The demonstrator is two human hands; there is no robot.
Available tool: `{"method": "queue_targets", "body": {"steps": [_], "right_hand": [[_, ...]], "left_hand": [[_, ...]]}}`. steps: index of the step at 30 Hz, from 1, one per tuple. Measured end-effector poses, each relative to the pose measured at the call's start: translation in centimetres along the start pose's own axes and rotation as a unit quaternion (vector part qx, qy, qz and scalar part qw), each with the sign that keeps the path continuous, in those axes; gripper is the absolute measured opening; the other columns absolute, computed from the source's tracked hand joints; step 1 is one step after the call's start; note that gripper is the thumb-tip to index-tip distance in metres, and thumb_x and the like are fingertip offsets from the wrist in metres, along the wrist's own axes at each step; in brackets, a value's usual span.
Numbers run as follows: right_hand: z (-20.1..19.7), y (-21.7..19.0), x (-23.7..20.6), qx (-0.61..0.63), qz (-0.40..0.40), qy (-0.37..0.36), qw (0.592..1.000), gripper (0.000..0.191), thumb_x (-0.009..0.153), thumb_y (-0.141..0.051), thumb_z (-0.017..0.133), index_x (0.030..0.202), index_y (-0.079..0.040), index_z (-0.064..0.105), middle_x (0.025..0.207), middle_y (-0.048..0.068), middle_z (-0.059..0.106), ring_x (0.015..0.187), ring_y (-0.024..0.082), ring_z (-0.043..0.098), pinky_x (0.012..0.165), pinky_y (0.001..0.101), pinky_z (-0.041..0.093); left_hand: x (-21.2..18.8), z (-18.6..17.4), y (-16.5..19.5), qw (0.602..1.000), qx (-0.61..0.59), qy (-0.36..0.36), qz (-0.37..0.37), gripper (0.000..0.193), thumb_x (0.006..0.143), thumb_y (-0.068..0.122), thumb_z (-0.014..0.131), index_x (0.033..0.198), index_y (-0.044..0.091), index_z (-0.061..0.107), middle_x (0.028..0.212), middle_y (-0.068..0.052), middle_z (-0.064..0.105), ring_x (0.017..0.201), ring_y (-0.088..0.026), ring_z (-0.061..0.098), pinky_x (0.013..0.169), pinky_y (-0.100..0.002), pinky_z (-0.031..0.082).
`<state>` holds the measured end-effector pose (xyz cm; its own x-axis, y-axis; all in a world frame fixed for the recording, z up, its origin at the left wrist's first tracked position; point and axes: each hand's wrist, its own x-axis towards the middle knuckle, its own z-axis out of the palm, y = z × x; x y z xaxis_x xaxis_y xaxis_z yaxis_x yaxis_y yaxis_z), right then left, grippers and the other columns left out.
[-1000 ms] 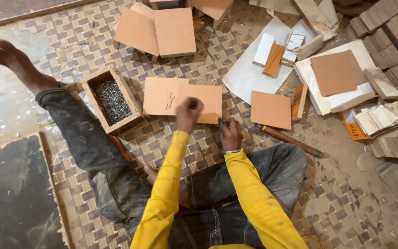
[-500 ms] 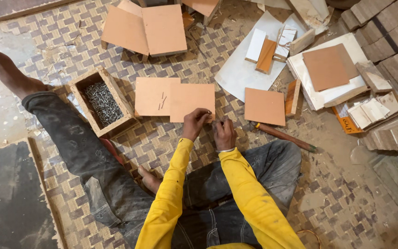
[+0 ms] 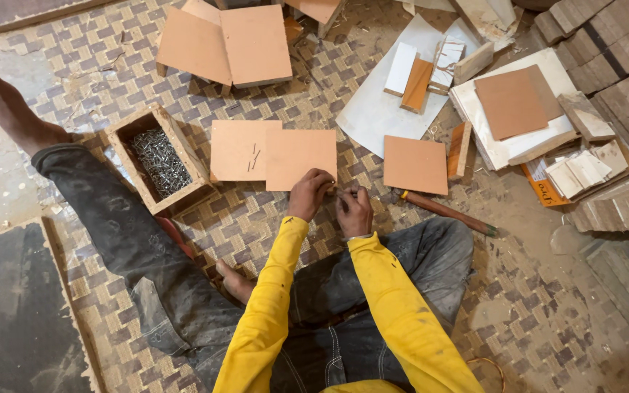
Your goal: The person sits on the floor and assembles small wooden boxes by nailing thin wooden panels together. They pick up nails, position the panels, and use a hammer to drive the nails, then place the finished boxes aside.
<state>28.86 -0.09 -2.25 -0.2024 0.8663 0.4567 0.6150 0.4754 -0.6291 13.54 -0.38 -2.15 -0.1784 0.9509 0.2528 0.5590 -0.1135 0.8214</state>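
Note:
I sit on a woven mat with both arms in yellow sleeves stretched forward. My left hand [image 3: 309, 193] rests at the near right corner of an orange-brown board [image 3: 296, 156], fingers curled on its edge. My right hand [image 3: 354, 207] is close beside it, fingers pinched together around something small that I cannot make out. A second board [image 3: 238, 149] lies joined to the left of the first, with a few loose nails [image 3: 253, 156] on it.
A wooden box of nails [image 3: 160, 160] stands at the left by my outstretched leg. A hammer [image 3: 449, 213] lies to the right, near another square board [image 3: 415, 164]. More boards, white sheets and wooden blocks [image 3: 522, 109] lie farther off.
My left hand has come down from over the board to its near corner. Both hands have drawn close together at the board's edge.

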Motion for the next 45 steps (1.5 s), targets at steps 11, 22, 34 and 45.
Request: {"method": "queue_targets", "body": {"steps": [11,22,34,45], "right_hand": [[-6.6,3.8,3.2,0.042,0.220,-0.202,0.953,0.046,0.090,-0.028,0.070,0.132,-0.011,0.066,0.125,0.014,0.063,0.092,0.021,0.068,0.083,0.0375,0.060],[-21.1,20.3,6.2,-0.297,0.147,-0.426,0.842,0.037,0.079,-0.030,0.082,0.110,-0.013,0.071,0.111,0.016,0.073,0.104,0.035,0.070,0.093,0.0432,0.057],[-23.7,18.9,5.6,-0.382,0.079,-0.346,0.853,0.046,0.075,-0.047,0.080,0.109,-0.018,0.072,0.094,0.010,0.074,0.088,0.035,0.071,0.078,0.0493,0.057],[-15.8,12.7,6.3,-0.269,0.014,-0.326,0.906,0.043,0.099,-0.055,0.060,0.100,-0.013,0.069,0.066,0.010,0.066,0.056,0.027,0.064,0.059,0.0428,0.054]], "left_hand": [[0.0,0.6,-0.3,0.999,0.027,0.028,-0.013,0.012,0.093,0.016,0.069,0.098,0.009,0.078,0.104,-0.004,0.073,0.088,-0.028,0.072,0.079,-0.040,0.057],[-0.1,0.8,0.2,0.999,0.014,0.044,-0.029,0.012,0.092,0.017,0.070,0.098,0.010,0.078,0.102,-0.004,0.073,0.088,-0.028,0.072,0.078,-0.039,0.057],[-0.4,0.7,0.8,0.996,0.050,0.067,0.011,0.012,0.090,0.014,0.073,0.100,0.011,0.077,0.102,-0.004,0.073,0.091,-0.029,0.072,0.079,-0.040,0.057],[-0.4,1.0,0.5,0.995,0.073,0.062,0.026,0.013,0.090,0.013,0.073,0.102,0.012,0.078,0.104,-0.003,0.073,0.089,-0.027,0.073,0.078,-0.038,0.059]]}}
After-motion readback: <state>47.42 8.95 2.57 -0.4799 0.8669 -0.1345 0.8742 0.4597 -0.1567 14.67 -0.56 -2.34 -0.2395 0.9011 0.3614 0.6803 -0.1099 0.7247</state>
